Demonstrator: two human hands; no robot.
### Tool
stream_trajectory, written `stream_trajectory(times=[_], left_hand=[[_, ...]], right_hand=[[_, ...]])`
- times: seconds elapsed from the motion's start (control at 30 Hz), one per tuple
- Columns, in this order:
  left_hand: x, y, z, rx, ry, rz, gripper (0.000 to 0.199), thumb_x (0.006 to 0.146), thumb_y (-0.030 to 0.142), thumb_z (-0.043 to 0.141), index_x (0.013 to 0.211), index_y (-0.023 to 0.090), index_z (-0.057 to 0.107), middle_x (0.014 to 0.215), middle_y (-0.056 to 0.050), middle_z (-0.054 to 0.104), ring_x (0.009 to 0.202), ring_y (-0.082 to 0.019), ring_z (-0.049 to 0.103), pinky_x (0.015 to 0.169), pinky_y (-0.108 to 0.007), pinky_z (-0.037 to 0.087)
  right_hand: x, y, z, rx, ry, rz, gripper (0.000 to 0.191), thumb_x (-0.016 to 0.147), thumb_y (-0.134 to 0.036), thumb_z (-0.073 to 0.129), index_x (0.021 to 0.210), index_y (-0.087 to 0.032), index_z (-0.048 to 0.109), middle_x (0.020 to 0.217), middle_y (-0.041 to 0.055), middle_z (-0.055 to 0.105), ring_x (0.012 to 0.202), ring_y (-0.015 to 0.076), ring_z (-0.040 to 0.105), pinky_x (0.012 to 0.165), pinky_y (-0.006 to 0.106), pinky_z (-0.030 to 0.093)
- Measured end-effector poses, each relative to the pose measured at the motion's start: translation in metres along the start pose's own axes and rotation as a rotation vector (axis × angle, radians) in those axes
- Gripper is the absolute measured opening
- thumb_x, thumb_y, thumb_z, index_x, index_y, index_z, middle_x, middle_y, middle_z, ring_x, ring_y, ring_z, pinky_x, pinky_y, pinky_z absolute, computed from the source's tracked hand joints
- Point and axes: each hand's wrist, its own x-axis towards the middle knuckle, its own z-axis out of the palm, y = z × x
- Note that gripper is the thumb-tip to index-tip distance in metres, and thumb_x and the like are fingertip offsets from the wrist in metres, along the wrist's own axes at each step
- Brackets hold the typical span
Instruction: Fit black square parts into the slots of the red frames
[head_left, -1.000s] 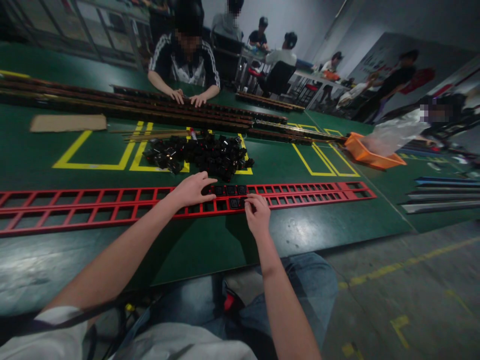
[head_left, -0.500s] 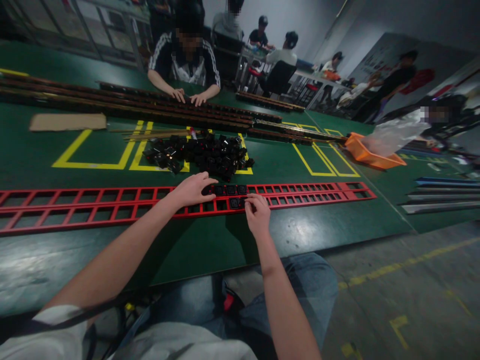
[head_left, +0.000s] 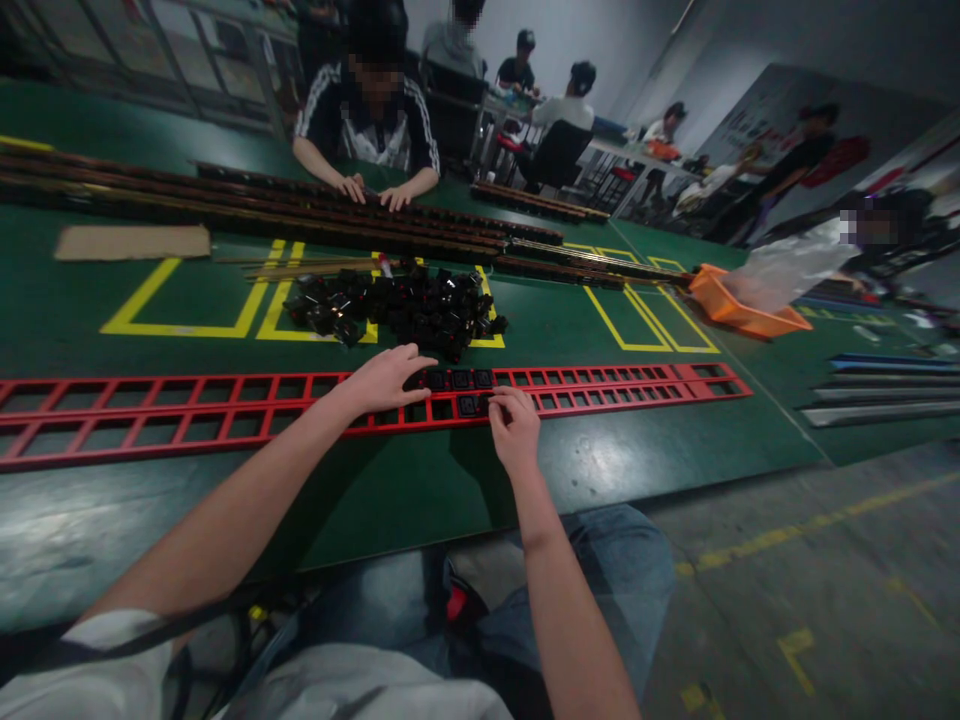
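A long red frame (head_left: 225, 395) with two rows of square cells lies across the green table. Three square black socket-like modules (head_left: 460, 379) sit side by side in its far row, and another black module (head_left: 468, 405) fills a cell of the near row. My left hand (head_left: 386, 380) rests over the frame, thumb and forefinger apart, left of the far-row modules; what lies in the dark gap between them is unclear. At the near row, my right hand (head_left: 514, 420) pinches a small black module (head_left: 484, 399), partly hidden by the fingertips.
Beyond the frame lies a heap of black modules (head_left: 420, 305). Long dark rails (head_left: 300, 215) cross the table behind it, near a cardboard piece (head_left: 133, 242). An orange bin (head_left: 746, 305) with a plastic bag stands right. A co-worker's hands (head_left: 371, 190) are at the rails.
Both hands stay in nearly the same place on the red frame. The view has shifted very slightly; no module has visibly moved.
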Motion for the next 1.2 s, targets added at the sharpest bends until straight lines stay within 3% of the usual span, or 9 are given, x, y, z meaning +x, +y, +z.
stream_trajectory(times=[0.4, 0.5, 0.63, 0.77, 1.2], left_hand=[[-0.001, -0.003, 0.002, 0.043, 0.009, -0.009, 0.065, 0.089, 0.058, 0.058, 0.138, 0.017, 0.059, 0.112, -0.012, 0.058, 0.103, -0.029, 0.055, 0.089, -0.039, 0.043], [-0.002, -0.002, 0.001, 0.024, 0.036, 0.019, 0.054, 0.091, 0.055, 0.056, 0.129, 0.017, 0.062, 0.11, -0.011, 0.059, 0.103, -0.028, 0.055, 0.091, -0.04, 0.043], [-0.003, -0.002, 0.001, -0.01, 0.071, 0.026, 0.029, 0.096, 0.035, 0.046, 0.111, 0.018, 0.063, 0.106, -0.01, 0.06, 0.102, -0.025, 0.055, 0.093, -0.04, 0.043], [-0.001, -0.005, 0.002, -0.029, 0.105, 0.016, 0.024, 0.093, 0.019, 0.039, 0.102, 0.02, 0.062, 0.102, -0.008, 0.061, 0.1, -0.024, 0.056, 0.093, -0.04, 0.044], [0.0, -0.012, 0.009, -0.102, 0.096, -0.029, 0.021, 0.094, 0.022, 0.04, 0.101, 0.021, 0.059, 0.105, -0.008, 0.061, 0.104, -0.024, 0.058, 0.093, -0.041, 0.048]], right_hand=[[0.001, -0.001, 0.0, 0.016, 0.007, 0.008, 0.018, 0.092, -0.02, 0.056, 0.085, -0.022, 0.072, 0.102, 0.0085, 0.074, 0.098, 0.0234, 0.066, 0.09, 0.041, 0.054], [0.0, 0.0, 0.0, 0.008, 0.006, 0.009, 0.017, 0.092, -0.02, 0.056, 0.085, -0.022, 0.072, 0.102, 0.0082, 0.074, 0.099, 0.0234, 0.066, 0.09, 0.041, 0.054], [0.0, 0.001, 0.001, 0.012, 0.01, 0.004, 0.017, 0.092, -0.02, 0.056, 0.085, -0.022, 0.071, 0.101, 0.0082, 0.074, 0.099, 0.0236, 0.066, 0.091, 0.041, 0.054], [0.0, 0.001, 0.001, 0.012, 0.008, 0.006, 0.017, 0.092, -0.02, 0.056, 0.085, -0.023, 0.072, 0.102, 0.0078, 0.074, 0.098, 0.0237, 0.066, 0.09, 0.042, 0.054], [0.0, 0.001, 0.0, 0.007, -0.002, 0.007, 0.017, 0.092, -0.019, 0.056, 0.085, -0.022, 0.072, 0.102, 0.0084, 0.074, 0.097, 0.0238, 0.066, 0.089, 0.041, 0.053]])
